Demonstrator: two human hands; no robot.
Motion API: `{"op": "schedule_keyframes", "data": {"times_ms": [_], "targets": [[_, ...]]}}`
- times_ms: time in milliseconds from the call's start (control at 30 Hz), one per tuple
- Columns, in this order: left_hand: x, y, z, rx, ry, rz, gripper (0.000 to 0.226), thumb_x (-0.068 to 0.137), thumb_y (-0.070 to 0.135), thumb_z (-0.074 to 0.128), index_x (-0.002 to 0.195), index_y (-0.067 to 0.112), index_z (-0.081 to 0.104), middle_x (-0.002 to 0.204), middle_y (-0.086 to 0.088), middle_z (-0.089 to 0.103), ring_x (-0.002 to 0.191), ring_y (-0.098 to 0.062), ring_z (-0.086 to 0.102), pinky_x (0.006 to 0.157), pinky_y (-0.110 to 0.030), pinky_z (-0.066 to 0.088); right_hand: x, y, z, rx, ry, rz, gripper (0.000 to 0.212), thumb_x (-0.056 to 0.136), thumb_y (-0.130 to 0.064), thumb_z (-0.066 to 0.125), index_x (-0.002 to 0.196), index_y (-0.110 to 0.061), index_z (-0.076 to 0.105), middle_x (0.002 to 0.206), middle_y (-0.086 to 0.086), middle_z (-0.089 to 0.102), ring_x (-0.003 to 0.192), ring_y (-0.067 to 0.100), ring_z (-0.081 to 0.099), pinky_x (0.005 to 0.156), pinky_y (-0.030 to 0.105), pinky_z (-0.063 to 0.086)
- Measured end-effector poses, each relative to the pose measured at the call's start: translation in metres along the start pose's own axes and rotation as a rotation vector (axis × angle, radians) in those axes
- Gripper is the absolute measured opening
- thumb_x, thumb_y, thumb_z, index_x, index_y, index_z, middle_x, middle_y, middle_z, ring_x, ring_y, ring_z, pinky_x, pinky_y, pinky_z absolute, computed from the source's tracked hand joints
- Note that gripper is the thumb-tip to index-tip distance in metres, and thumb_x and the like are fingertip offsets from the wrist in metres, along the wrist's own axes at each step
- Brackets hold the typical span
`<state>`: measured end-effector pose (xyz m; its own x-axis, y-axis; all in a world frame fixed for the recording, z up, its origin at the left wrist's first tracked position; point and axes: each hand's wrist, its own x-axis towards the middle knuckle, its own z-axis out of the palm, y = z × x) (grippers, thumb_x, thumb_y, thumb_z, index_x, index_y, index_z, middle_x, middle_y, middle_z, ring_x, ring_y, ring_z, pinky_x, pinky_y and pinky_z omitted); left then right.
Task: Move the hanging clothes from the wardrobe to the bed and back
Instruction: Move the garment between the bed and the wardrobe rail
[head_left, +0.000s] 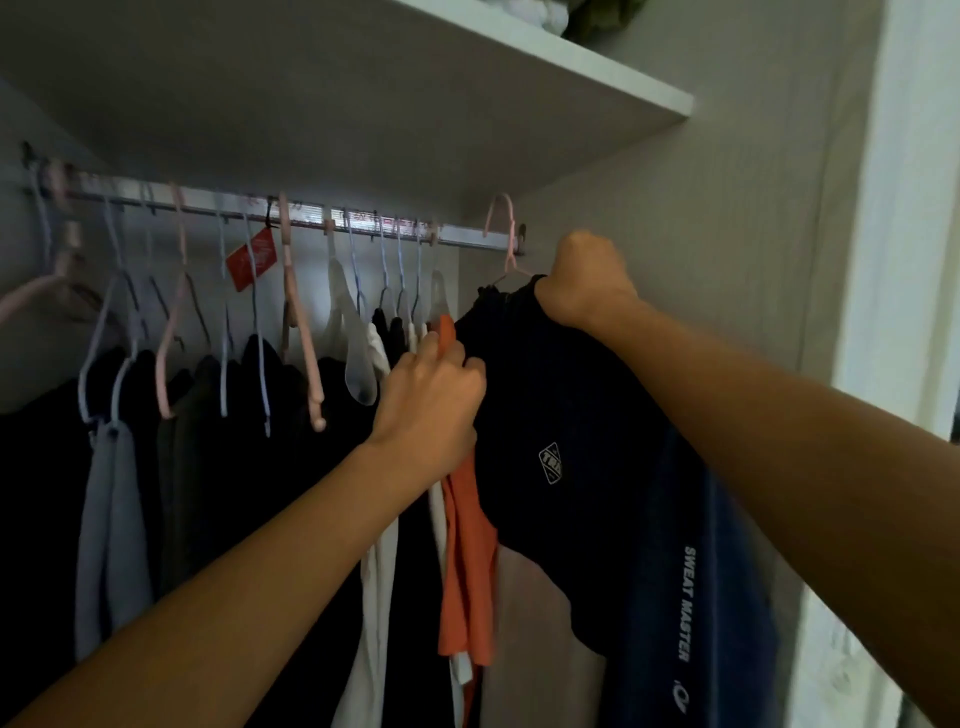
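Up at the wardrobe (753, 218), right-hand end of the rail (311, 215), is where it's all happening. Biggest thing first: the row of hanging clothes (234, 441), mostly dark stuff with a grey piece far left, a white one and an orange top (467, 561) packed together toward the middle. They're all on thin hangers, pink and pale blue, and a red tag (252, 260) dangles off one of them. No bed in sight from where the person's looking.

Next down in size, the black t-shirt (550, 415) with a small logo on the chest. It hangs on a pink hanger (501, 223) whose hook sits around the rail right at the end bracket, apart from the rest of the bunch.

Then the hands. The right hand (587, 283) has its fingers curled tight over the shirt's shoulder, gripping the hanger's arm through the cloth I'd guess, which gives control of the hook. The left hand (434, 395) has fingers closed on the shirt's other shoulder edge, just beside the orange top, probably to keep the neighbours from snagging.

Can't tell if it's coming off or going back on tbh.
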<state>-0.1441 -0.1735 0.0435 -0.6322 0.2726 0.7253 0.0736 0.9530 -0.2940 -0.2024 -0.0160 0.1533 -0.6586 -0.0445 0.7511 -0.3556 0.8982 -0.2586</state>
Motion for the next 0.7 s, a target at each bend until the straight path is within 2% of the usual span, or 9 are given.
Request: {"op": "schedule_keyframes", "data": {"times_ms": [67, 133, 200, 300, 400, 567, 700], "targets": [[0.007, 0.002, 0.001, -0.001, 0.018, -0.011, 0.025, 0.079, 0.015, 0.065, 0.103, 0.012, 0.062, 0.127, -0.012, 0.056, 0.122, -0.030, 0.046, 0.085, -0.036, 0.044, 0.014, -0.005, 0.009, 0.015, -0.006, -0.010, 0.036, 0.085, -0.008, 0.062, 0.064, -0.014, 0.034, 0.067, 0.003, 0.039, 0.060, 0.020, 0.043, 0.047, 0.025, 0.027], [0.011, 0.005, 0.002, 0.003, 0.041, -0.012, 0.020, 0.080, 0.016, 0.063, 0.100, 0.014, 0.063, 0.119, -0.010, 0.060, 0.116, -0.028, 0.050, 0.082, -0.034, 0.041, 0.024, -0.012, 0.019, 0.040, -0.007, -0.011, 0.026, 0.085, -0.009, 0.061, 0.071, -0.008, 0.039, 0.072, 0.003, 0.041, 0.074, 0.026, 0.050, 0.056, 0.028, 0.038], [0.014, 0.007, 0.003, 0.018, 0.055, -0.002, 0.016, 0.080, 0.016, 0.061, 0.096, 0.016, 0.065, 0.109, -0.006, 0.063, 0.112, -0.026, 0.051, 0.079, -0.033, 0.036, 0.032, -0.018, 0.028, 0.071, 0.002, -0.026, 0.016, 0.086, -0.012, 0.061, 0.086, -0.007, 0.046, 0.085, 0.007, 0.049, 0.087, 0.030, 0.055, 0.067, 0.033, 0.044], [0.015, 0.008, 0.006, 0.039, 0.058, 0.013, 0.015, 0.081, 0.019, 0.059, 0.093, 0.018, 0.068, 0.103, -0.003, 0.065, 0.112, -0.026, 0.050, 0.083, -0.034, 0.035, 0.043, -0.026, 0.040, 0.087, 0.021, -0.022, 0.019, 0.086, -0.013, 0.064, 0.101, -0.005, 0.055, 0.108, 0.017, 0.059, 0.101, 0.036, 0.059, 0.073, 0.036, 0.047], [0.016, 0.007, 0.007, 0.050, 0.044, 0.020, 0.015, 0.085, 0.020, 0.055, 0.092, 0.019, 0.068, 0.097, -0.002, 0.066, 0.108, -0.026, 0.053, 0.085, -0.035, 0.035, 0.054, -0.031, 0.051, 0.108, 0.037, -0.024, 0.016, 0.086, -0.012, 0.063, 0.097, -0.006, 0.054, 0.111, 0.019, 0.060, 0.102, 0.038, 0.060, 0.072, 0.036, 0.048], [0.014, 0.005, 0.008, 0.038, 0.040, 0.008, 0.018, 0.088, 0.021, 0.053, 0.094, 0.023, 0.069, 0.092, 0.000, 0.067, 0.101, -0.024, 0.055, 0.087, -0.035, 0.034, 0.055, -0.032, 0.075, 0.169, -0.004, -0.001, 0.028, 0.086, -0.016, 0.062, 0.109, 0.000, 0.058, 0.117, 0.021, 0.060, 0.107, 0.039, 0.060, 0.075, 0.035, 0.047], [0.013, 0.003, 0.011, 0.024, 0.041, -0.011, 0.016, 0.088, 0.023, 0.053, 0.092, 0.021, 0.069, 0.094, -0.002, 0.068, 0.104, -0.025, 0.055, 0.090, -0.036, 0.035, 0.045, -0.023, 0.097, 0.191, -0.056, 0.028, 0.019, 0.087, -0.016, 0.062, 0.100, -0.002, 0.058, 0.113, 0.022, 0.062, 0.104, 0.040, 0.061, 0.074, 0.036, 0.049]]}}
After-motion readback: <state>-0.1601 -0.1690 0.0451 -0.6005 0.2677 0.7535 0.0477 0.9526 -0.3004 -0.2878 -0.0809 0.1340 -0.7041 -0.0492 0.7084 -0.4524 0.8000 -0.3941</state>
